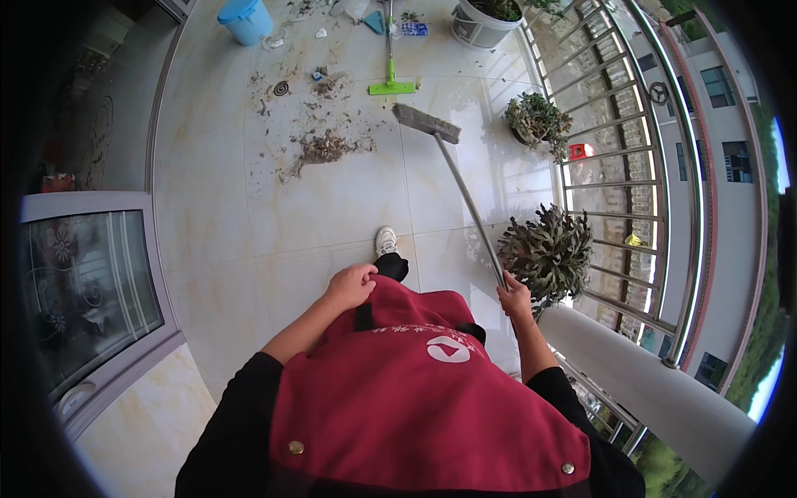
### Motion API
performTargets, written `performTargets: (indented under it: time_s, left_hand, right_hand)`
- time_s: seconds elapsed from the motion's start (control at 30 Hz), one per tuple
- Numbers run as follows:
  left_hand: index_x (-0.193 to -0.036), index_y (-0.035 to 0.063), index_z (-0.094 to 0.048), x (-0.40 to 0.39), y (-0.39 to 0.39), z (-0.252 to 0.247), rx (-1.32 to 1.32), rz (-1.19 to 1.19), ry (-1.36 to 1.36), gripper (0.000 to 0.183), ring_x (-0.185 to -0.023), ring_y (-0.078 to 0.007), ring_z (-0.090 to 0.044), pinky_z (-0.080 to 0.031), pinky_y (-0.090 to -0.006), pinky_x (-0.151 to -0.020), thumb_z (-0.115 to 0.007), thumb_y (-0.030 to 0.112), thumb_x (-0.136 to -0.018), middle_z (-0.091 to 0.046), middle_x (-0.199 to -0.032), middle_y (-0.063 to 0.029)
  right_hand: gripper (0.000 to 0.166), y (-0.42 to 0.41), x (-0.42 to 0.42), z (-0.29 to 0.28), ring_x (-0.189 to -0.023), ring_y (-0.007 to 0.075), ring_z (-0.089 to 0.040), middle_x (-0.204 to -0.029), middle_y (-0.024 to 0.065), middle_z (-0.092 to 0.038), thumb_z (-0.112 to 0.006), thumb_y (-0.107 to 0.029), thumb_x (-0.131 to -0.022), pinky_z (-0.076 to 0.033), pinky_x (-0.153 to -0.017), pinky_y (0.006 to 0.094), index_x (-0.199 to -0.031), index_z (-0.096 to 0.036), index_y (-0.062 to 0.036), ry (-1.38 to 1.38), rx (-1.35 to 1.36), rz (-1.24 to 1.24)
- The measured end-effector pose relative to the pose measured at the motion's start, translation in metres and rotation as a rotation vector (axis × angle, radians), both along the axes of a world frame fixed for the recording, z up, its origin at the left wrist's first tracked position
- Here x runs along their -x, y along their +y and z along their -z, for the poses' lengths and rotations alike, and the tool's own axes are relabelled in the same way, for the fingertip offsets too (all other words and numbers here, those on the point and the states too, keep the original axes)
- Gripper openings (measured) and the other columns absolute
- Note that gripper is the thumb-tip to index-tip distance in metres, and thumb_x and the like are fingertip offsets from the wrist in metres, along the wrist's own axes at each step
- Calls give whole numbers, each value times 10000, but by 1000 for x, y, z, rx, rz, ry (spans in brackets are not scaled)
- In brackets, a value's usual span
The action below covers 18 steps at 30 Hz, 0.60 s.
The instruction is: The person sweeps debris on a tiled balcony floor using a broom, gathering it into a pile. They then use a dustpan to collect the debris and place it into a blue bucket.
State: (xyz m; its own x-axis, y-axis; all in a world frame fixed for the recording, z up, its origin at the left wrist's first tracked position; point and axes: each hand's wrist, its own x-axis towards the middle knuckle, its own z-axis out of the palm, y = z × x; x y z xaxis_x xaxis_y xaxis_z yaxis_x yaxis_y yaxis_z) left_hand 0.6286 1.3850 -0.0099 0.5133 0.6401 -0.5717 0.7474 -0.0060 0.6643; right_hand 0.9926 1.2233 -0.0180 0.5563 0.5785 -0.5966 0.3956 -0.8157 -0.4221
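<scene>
My right hand (pixel 515 295) is closed around the handle of a long broom (pixel 470 202), near its upper end. The broom's grey head (pixel 427 123) is over the tiled floor, to the right of a heap of dry debris (pixel 324 151); whether its bristles touch the floor I cannot tell. At the front of the red apron (pixel 398 386), my left hand (pixel 353 286) has its fingers curled against the cloth, and whether it grips the cloth is unclear. More dirt and scraps lie scattered around the heap, with a dark mosquito coil (pixel 281 88) among them.
Beyond the broom lies a green flat mop head (pixel 391 88). A blue bucket (pixel 246 22) stands far left, a large planter (pixel 484 28) far right. Potted plants (pixel 540 121) line the metal railing (pixel 613 185). At left is a framed glass door (pixel 93 292).
</scene>
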Motion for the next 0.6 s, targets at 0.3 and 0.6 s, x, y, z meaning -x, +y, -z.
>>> performTargets:
  time_s: [0.3,0.6]
  left_hand:
    - [-1000,95,-593,-70,70,5,-27,131,-8,260,-723,-204,-581,-473,-333,-675,-580,161,-749,-593,-782,-51]
    - [-1010,74,-585,-111,62,-14,49,89,22,254,-737,-206,-580,-472,-331,-678,-595,143,-766,-590,-832,-71]
  right_hand:
    - [186,-3,-76,-12,-374,134,-441,-547,28,-455,-497,-62,-806,-372,-323,302,-985,-545,-47,273,67,570]
    - [111,99,-244,93,-421,193,-418,-582,83,-438,-463,-113,-823,-380,-374,336,-741,-450,-40,418,57,958]
